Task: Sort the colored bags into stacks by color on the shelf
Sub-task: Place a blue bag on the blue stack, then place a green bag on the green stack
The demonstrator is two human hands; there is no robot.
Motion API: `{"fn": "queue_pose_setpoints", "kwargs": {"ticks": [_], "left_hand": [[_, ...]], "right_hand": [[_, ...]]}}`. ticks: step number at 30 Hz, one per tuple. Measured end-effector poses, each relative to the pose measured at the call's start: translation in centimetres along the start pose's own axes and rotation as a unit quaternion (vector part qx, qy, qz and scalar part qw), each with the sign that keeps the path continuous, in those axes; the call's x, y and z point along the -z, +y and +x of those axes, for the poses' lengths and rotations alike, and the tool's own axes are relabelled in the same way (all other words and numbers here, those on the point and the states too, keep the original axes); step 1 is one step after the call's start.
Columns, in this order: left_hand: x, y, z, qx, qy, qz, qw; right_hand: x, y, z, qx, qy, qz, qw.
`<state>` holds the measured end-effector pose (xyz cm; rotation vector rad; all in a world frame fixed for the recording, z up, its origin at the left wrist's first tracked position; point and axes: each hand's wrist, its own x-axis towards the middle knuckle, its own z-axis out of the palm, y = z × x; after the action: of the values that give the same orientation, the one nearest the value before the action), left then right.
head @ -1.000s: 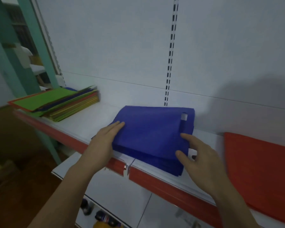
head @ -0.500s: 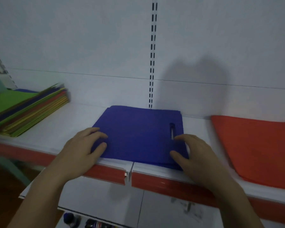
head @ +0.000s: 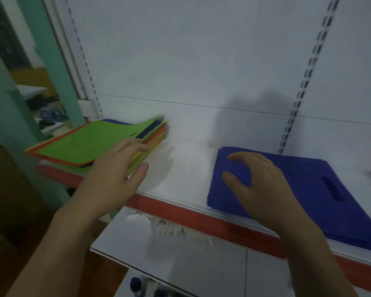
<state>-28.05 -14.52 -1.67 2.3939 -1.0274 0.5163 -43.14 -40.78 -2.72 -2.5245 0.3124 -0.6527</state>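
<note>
Our left hand (head: 116,174), fingers straight, touches the mixed pile of coloured fabric bags (head: 77,146), centre left. Our right hand (head: 263,185), loosely spread, rests on the blue fabric bag stack (head: 330,189), lower right. Both lie on the white red-edged metal shelf (head: 180,172), with a teal post (head: 51,61) upper left. Earlier both hands flanked the blue stack.

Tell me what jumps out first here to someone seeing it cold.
The bright green bag on top of the mixed stack at the far left catches the eye first, with the left hand reaching to that stack's near right edge. Next comes the blue stack on the right, where the right hand rests on its near left part. The red front strip of the white shelf runs under both.
</note>
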Motion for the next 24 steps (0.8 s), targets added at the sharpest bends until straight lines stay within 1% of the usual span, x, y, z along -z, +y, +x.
{"fn": "queue_pose_setpoints", "kwargs": {"ticks": [3,6,7,9,12,14,15,18,20,22,23,24], "left_hand": [[2.1,-3.3,-1.8,0.007,0.043,-0.050,0.998],[3.3,-6.6,-2.7,0.049,0.073,-0.068,0.994],[3.5,-7.8,-2.7,0.069,0.065,-0.061,0.994],[3.6,-10.2,-2.2,0.120,0.012,-0.040,0.992],[2.9,-12.4,-1.0,0.161,-0.068,-0.011,0.985],[2.2,-12.6,-0.4,0.155,-0.114,-0.020,0.981],[1.9,-12.3,-0.3,0.134,-0.116,-0.039,0.983],[1.7,-11.6,-0.5,0.074,-0.100,-0.100,0.987],[1.8,-12.0,-0.6,0.061,-0.100,-0.115,0.986],[2.1,-13.4,-0.3,0.082,-0.063,-0.076,0.992],[2.3,-14.5,0.0,0.112,-0.034,-0.036,0.992],[2.5,-15.7,0.5,0.161,-0.020,0.004,0.987]], "right_hand": [[-4.3,-4.4,1.4,0.028,-0.002,0.035,0.999],[-8.9,-8.1,2.6,0.041,-0.022,0.090,0.995],[-10.3,-9.2,3.0,0.042,-0.028,0.109,0.993],[-12.7,-11.1,4.2,0.035,-0.025,0.148,0.988],[-14.8,-13.6,6.6,-0.010,-0.011,0.249,0.969],[-15.6,-14.6,8.3,-0.048,-0.013,0.302,0.952],[-15.8,-14.9,9.1,-0.070,-0.022,0.317,0.946],[-15.9,-15.3,10.7,-0.121,-0.049,0.371,0.919],[-15.7,-15.1,11.1,-0.123,-0.020,0.397,0.909],[-15.4,-14.8,10.9,-0.127,0.021,0.416,0.900],[-15.3,-14.7,10.7,-0.130,0.037,0.424,0.895],[-15.3,-14.4,10.5,-0.132,0.050,0.431,0.891]]}}
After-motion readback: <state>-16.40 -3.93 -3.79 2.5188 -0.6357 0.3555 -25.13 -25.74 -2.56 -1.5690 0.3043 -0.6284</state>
